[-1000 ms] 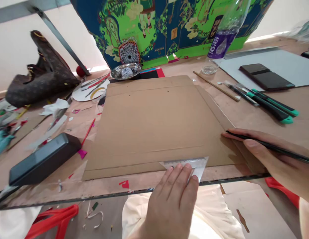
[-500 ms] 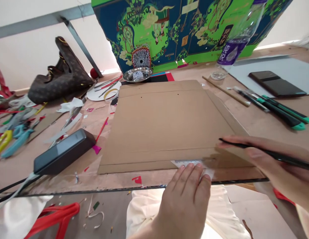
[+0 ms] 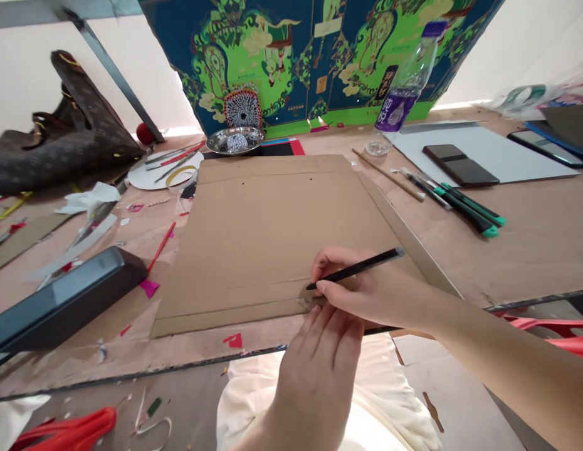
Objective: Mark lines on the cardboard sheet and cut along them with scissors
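Observation:
My right hand (image 3: 352, 285) grips a black pencil (image 3: 373, 262) between thumb and fingers. Its point is down at the cardboard sheet (image 3: 267, 225), close to the front edge. My left hand (image 3: 322, 351) lies with outstretched fingers at that same edge, just below the right hand. Under its fingertips shows part of a small, see-through piece (image 3: 306, 303); the rest is covered, and I cannot tell its kind. Creases run across the cardboard, which has two small dark holes towards its far side.
Left of the cardboard sits a black box-shaped device (image 3: 70, 297). Behind it are a metal dish (image 3: 216, 145) and a standing patterned box (image 3: 291, 81). To the right are a bottle (image 3: 399, 103), a wooden stick (image 3: 390, 175), utility knives (image 3: 474, 210) and a dark wallet-like item (image 3: 458, 164).
My right hand has moved left with the pencil, from the cardboard's right side to beside my left hand. The left hand stays on the small piece. The view has shifted right.

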`<move>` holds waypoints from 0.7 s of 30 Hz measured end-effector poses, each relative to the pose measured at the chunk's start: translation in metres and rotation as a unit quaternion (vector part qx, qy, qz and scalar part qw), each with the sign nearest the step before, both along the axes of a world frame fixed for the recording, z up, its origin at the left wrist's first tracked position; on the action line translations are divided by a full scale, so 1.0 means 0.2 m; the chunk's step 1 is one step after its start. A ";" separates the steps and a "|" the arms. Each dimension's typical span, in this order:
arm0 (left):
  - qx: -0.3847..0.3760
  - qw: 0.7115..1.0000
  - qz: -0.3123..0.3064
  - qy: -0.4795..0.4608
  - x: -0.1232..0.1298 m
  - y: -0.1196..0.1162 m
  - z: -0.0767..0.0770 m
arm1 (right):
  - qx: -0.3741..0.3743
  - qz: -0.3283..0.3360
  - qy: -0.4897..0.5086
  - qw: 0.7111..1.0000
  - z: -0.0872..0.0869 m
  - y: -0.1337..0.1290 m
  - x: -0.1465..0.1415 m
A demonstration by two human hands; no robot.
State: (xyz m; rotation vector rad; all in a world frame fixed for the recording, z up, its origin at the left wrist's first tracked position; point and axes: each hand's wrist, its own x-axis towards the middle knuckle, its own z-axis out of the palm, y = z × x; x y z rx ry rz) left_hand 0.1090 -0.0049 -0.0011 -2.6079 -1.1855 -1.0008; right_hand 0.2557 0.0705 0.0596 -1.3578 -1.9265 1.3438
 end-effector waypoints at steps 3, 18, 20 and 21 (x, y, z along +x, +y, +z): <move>0.004 1.000 0.005 -0.005 0.00 0.00 0.00 | -0.023 -0.015 0.024 0.999 -0.03 0.00 0.00; -0.016 1.000 -0.003 -0.012 0.00 0.00 -0.01 | 0.022 0.042 -0.037 0.998 -0.05 0.03 0.00; -0.007 1.000 0.001 -0.017 0.00 0.00 -0.01 | 0.052 0.073 -0.064 0.994 -0.03 0.06 0.00; -0.003 1.000 0.003 -0.015 0.00 0.00 -0.02 | 0.067 0.097 -0.076 0.990 -0.01 0.08 0.00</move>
